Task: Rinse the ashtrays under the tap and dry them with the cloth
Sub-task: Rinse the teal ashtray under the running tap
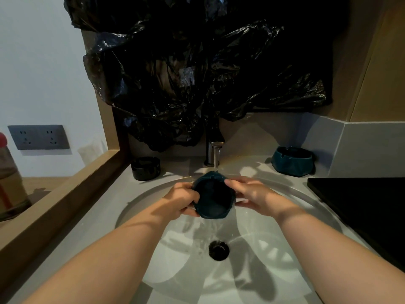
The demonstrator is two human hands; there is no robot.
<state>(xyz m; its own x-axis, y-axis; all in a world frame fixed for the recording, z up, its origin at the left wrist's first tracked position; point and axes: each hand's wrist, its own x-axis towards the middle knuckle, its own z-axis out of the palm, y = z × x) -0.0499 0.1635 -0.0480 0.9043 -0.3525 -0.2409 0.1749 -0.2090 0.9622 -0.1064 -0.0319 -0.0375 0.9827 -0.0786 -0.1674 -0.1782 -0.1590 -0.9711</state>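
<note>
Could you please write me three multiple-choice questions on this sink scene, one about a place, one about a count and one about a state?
1. Where does the black ashtray stand?
A. on the counter, left of the tap
B. on the floor
C. on a shelf above the tap

2. How many ashtrays show?
A. one
B. two
C. three

3. What is the tap doing?
A. it is off
B. it runs onto the held ashtray
C. it only drips

Answers:
1 A: it sits on the counter, beside the tap's base.
2 C: there is the black one, a teal ashtray on the right of the counter, and the one gripped by the left hand and right hand.
3 B: water falls on the held ashtray's upper edge and spills below it.
</note>
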